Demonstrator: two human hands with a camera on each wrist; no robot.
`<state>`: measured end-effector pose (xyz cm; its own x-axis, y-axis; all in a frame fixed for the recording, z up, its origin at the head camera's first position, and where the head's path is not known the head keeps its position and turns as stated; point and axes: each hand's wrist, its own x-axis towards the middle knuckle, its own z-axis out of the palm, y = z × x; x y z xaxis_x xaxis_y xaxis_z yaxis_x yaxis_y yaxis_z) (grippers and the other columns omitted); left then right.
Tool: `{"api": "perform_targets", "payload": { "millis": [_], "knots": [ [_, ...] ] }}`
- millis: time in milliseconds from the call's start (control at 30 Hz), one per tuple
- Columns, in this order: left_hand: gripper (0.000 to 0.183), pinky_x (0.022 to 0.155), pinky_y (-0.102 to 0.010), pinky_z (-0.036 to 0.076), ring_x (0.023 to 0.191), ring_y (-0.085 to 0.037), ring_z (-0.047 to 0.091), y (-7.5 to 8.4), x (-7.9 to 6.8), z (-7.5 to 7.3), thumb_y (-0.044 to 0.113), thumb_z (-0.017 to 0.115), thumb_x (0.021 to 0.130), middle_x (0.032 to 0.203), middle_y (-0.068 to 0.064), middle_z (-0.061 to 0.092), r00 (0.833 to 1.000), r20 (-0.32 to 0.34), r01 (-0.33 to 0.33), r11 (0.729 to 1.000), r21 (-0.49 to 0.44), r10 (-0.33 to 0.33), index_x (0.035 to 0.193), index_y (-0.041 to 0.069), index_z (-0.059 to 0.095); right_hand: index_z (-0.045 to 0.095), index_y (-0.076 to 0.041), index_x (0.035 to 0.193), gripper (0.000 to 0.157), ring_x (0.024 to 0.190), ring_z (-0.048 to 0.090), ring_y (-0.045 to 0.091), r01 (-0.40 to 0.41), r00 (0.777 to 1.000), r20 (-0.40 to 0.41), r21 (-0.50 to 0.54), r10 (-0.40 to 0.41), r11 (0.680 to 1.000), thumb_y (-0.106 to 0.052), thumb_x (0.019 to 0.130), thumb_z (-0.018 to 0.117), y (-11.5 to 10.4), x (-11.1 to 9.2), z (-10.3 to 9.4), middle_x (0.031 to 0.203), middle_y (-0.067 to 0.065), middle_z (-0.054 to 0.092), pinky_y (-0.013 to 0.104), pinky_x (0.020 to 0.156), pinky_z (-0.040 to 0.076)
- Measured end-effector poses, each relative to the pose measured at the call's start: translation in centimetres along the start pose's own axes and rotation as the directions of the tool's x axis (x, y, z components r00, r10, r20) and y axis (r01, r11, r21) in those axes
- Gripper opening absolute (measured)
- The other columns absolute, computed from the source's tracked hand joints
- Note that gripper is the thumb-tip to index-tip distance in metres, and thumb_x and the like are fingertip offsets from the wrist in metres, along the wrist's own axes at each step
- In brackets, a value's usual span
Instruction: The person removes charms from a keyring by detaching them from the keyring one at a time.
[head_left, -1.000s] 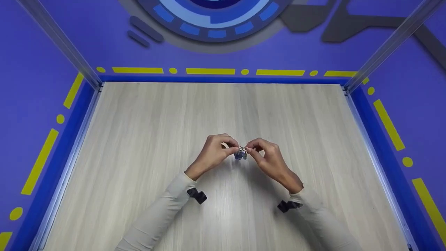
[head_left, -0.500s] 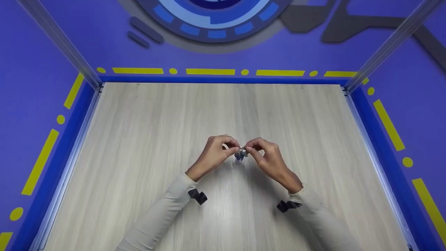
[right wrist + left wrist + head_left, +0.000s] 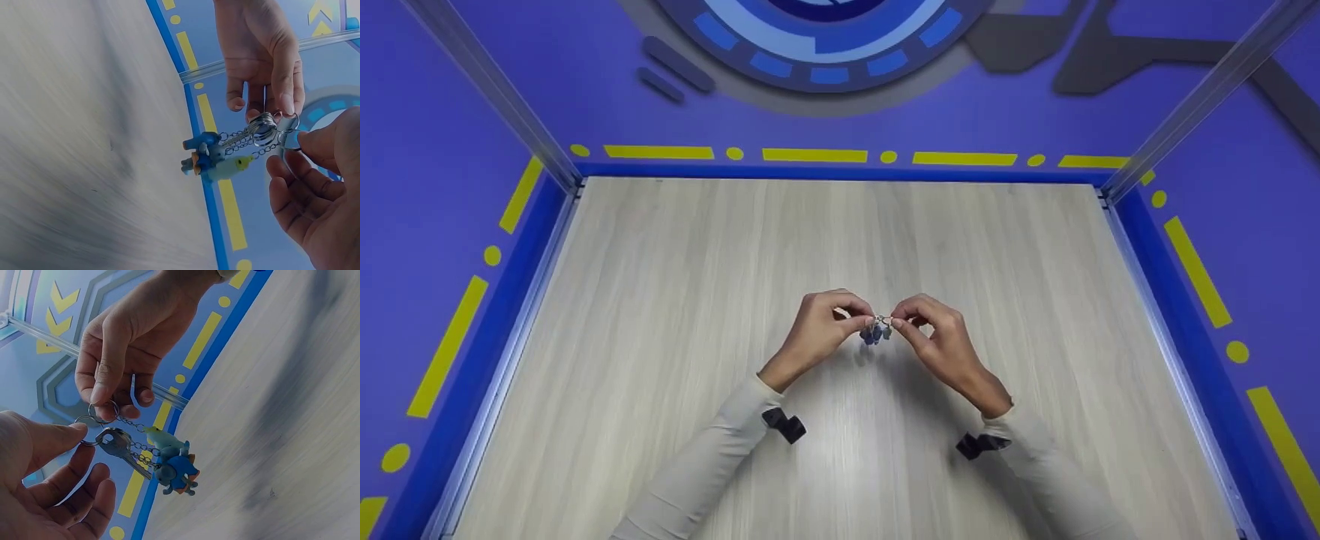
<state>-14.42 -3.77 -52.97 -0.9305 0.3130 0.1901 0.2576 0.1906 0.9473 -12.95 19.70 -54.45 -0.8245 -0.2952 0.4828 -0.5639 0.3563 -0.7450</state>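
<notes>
Between thumb and finger my left hand pinches a metal split ring that carries a key. Facing it, my right hand pinches a second ring, linked with the first. From the rings, short chains hang with small figures. One is a blue and grey figure with orange edges; another is a pale green figure with a yellow head. In the head view the keychain bunch dangles between both hands, above the table. Fingertips cover parts of both rings.
A pale wood-grain table lies beneath the hands. Blue walls with yellow stripes and metal corner posts enclose its back and sides. A black wrist camera sits on the left sleeve, another camera on the right.
The fingertips have drawn slightly apart, so more of the ring and chain shows between them. The dangling figures have shifted a little to the left. Both hands keep their pinch.
</notes>
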Motion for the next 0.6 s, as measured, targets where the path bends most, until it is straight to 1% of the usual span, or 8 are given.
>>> {"api": "perform_targets", "payload": {
  "millis": [167, 300, 433, 600],
  "knots": [
    [0.006, 0.082, -0.045, 0.061, 0.088, -0.014, 0.073, 0.0, 0.0, -0.2, 0.003, 0.085, 0.095, 0.095, -0.001, 0.081, 1.0, -0.005, 0.011, 1.0, -0.017, -0.011, 0.095, 0.009, 0.085, 0.075, -0.009, 0.099, 0.015, 0.09, 0.073, 0.019, -0.032, 0.999, 0.022, 0.007, 0.032, 0.999, 0.006, 0.097, 0.079, 0.4, -0.2, 0.4, 0.099, 0.002, 0.077, 0.037, 0.078, 0.062],
    [0.008, 0.084, -0.044, 0.061, 0.089, -0.013, 0.074, 0.0, 0.0, -0.4, 0.004, 0.084, 0.097, 0.096, -0.002, 0.081, 1.0, -0.015, 0.013, 1.0, 0.002, -0.013, 0.095, 0.012, 0.084, 0.075, -0.008, 0.099, 0.015, 0.091, 0.073, 0.02, -0.059, 0.998, 0.039, 0.001, 0.059, 0.998, 0.006, 0.097, 0.079, 0.9, -0.3, 0.7, 0.1, 0.005, 0.077, 0.043, 0.077, 0.063],
    [0.009, 0.084, -0.043, 0.062, 0.088, -0.013, 0.074, -0.1, -0.1, -0.6, 0.004, 0.084, 0.096, 0.095, 0.0, 0.081, 1.0, -0.025, 0.013, 1.0, 0.024, -0.013, 0.094, 0.012, 0.083, 0.075, -0.005, 0.1, 0.007, 0.091, 0.073, 0.019, -0.1, 0.993, 0.054, -0.023, 0.101, 0.995, 0.001, 0.1, 0.078, 1.7, -0.3, 1.0, 0.099, 0.009, 0.076, 0.044, 0.078, 0.062],
    [0.008, 0.085, -0.049, 0.061, 0.087, -0.013, 0.073, -0.3, -0.2, -0.8, 0.003, 0.085, 0.095, 0.093, -0.001, 0.08, 0.999, -0.03, 0.025, 1.0, 0.017, -0.025, 0.093, 0.011, 0.084, 0.075, -0.004, 0.098, 0.006, 0.092, 0.074, 0.022, -0.152, 0.985, 0.072, -0.046, 0.155, 0.987, 0.0, 0.101, 0.078, 3.2, 0.1, 1.6, 0.099, 0.009, 0.076, 0.039, 0.078, 0.062]
  ]
}}
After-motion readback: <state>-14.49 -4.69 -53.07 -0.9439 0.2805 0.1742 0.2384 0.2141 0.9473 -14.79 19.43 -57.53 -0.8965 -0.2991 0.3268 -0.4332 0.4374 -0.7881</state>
